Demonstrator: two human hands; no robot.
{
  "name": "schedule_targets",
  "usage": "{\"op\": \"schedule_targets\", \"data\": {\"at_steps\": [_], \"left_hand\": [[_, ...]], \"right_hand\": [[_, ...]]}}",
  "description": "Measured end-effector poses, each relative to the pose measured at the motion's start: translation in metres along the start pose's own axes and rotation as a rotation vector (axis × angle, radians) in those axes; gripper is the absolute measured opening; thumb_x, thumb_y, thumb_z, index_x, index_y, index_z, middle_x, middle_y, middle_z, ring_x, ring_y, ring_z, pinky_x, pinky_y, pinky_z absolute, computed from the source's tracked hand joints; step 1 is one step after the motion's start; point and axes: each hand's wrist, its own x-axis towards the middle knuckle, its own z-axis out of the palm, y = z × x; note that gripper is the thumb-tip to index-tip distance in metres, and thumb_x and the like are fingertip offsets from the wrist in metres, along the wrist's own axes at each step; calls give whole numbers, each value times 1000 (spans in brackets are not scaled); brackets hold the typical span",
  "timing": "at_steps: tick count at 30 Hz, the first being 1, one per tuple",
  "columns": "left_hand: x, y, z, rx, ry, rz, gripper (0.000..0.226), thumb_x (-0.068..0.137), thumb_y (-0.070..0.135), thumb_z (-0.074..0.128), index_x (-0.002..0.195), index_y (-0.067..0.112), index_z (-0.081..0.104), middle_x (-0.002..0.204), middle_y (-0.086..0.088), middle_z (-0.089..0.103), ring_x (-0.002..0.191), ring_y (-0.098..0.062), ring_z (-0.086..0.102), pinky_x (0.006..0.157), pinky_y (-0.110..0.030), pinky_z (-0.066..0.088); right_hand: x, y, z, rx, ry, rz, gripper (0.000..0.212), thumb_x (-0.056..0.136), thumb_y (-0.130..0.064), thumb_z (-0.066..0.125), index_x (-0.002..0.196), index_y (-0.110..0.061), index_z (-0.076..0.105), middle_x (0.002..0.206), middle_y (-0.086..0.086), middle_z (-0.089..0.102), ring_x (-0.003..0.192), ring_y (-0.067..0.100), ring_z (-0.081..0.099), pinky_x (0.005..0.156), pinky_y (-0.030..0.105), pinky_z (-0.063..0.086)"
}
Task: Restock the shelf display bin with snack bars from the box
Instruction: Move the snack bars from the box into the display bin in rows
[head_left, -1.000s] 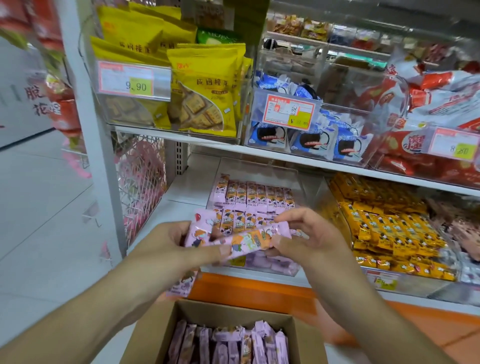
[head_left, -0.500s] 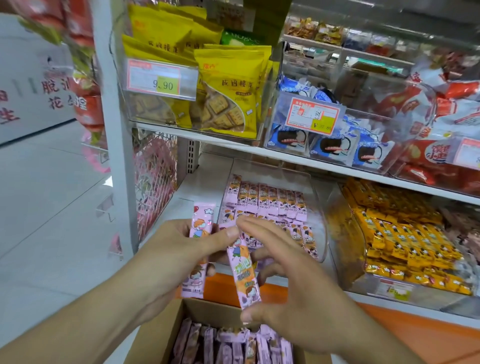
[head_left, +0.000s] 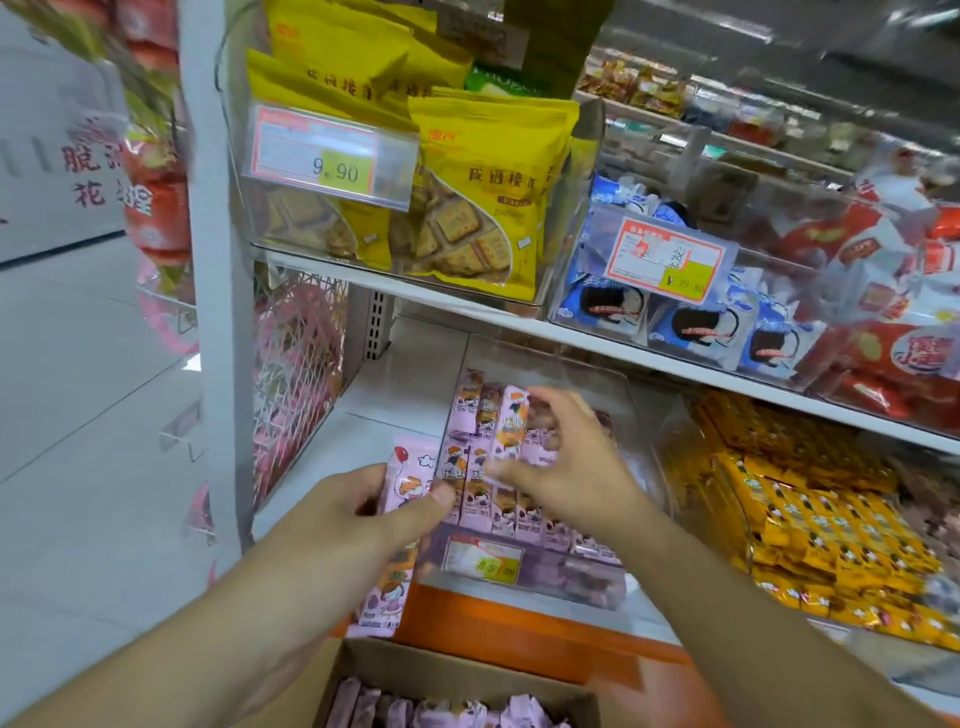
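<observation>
A clear display bin (head_left: 636, 415) on the lower shelf holds rows of pink snack bars (head_left: 485, 506). My right hand (head_left: 563, 467) reaches into the bin and pinches one pink bar (head_left: 511, 421) over the back rows. My left hand (head_left: 358, 506) stays in front of the bin's left corner and grips a few pink bars (head_left: 408, 475) upright, their lower ends hanging below my palm. A cardboard box (head_left: 415, 670) with more pink bars sits open at the bottom of the view.
A bin of yellow snack bars (head_left: 810, 525) stands right of the pink one. The upper shelf carries yellow biscuit bags (head_left: 478, 192), blue packs (head_left: 691, 322) and red packs (head_left: 893, 312). A white upright post (head_left: 218, 291) bounds the shelf at left.
My right hand carried one bar from in front of the shelf edge forward into the bin. My left hand kept its bars and rose slightly.
</observation>
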Motion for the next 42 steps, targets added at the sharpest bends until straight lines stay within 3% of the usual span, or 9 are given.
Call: {"op": "schedule_targets", "data": {"at_steps": [6, 11, 15, 21, 26, 30, 34, 38, 42], "left_hand": [[15, -5, -14, 66, -8, 5, 26, 85, 59, 69, 91, 34, 77, 81, 4, 79, 94, -25, 77, 88, -46, 59], [14, -8, -16, 44, -28, -4, 29, 88, 50, 71, 97, 23, 76, 78, -9, 78, 69, -21, 70, 55, -24, 44], [11, -8, -13, 3, -48, -9, 27, 86, 42, 77, 103, 21, 75, 78, -7, 78, 72, -24, 75, 53, -23, 44], [3, -2, -1, -136, -132, -47, 19, 86, 13, 79, 104, 7, 76, 89, -17, 77, 81, -33, 75, 74, -38, 56], [-13, 0, 21, -215, -199, -50, 45, 70, 11, 77, 114, 0, 74, 118, -34, 68, 109, -45, 70, 106, -61, 48], [-22, -4, 37, -215, -213, 11, 39, 81, 15, 84, 118, 9, 75, 121, -31, 66, 114, -41, 68, 96, -52, 53], [-27, -2, 48, -135, -237, 38, 17, 92, 12, 73, 106, 18, 81, 103, -21, 76, 97, -29, 75, 82, -35, 58], [-11, -6, 46, 85, -79, 138, 24, 88, 32, 79, 112, 26, 76, 106, 2, 78, 107, -20, 74, 98, -34, 55], [11, -13, 30, 693, 135, 374, 51, 100, 42, 60, 148, 39, 44, 140, 25, 40, 137, -6, 41, 111, -21, 31]], "right_hand": [[91, 24, 27, -190, -130, 120, 102, 81, -57, 83, 162, -23, 32, 160, 4, 42, 143, 25, 45, 114, 32, 38], [98, 36, 31, -344, -166, 83, 100, 91, -64, 68, 167, -23, 16, 169, 4, 28, 152, 28, 33, 120, 35, 33], [76, 31, 25, -330, -15, 79, 91, 95, -70, 55, 166, -29, 17, 165, 8, 35, 152, 33, 30, 122, 49, 33], [-32, -16, -18, -77, 14, -85, 53, 105, -31, 58, 154, -39, 39, 152, -20, 42, 135, -2, 41, 117, 31, 37], [-120, -49, -38, 34, -148, -253, 80, 91, -36, 79, 154, -49, 31, 159, -35, 22, 149, -7, 26, 117, 29, 34], [-136, -49, -26, -4, -169, -268, 102, 81, -52, 85, 159, -50, 19, 162, -39, 2, 151, -16, 5, 118, 26, 28], [-141, -39, -29, -5, -159, -195, 101, 79, -44, 89, 157, -52, 25, 155, -48, 9, 146, -21, 13, 113, 12, 26], [-131, -23, -33, 64, -97, -57, 96, 75, -43, 92, 147, -58, 30, 143, -45, 33, 135, -10, 39, 110, 28, 46], [-84, -3, -37, 48, -85, 50, 85, 77, -40, 92, 140, -46, 36, 126, -37, 48, 109, -19, 52, 89, 8, 47]]}}
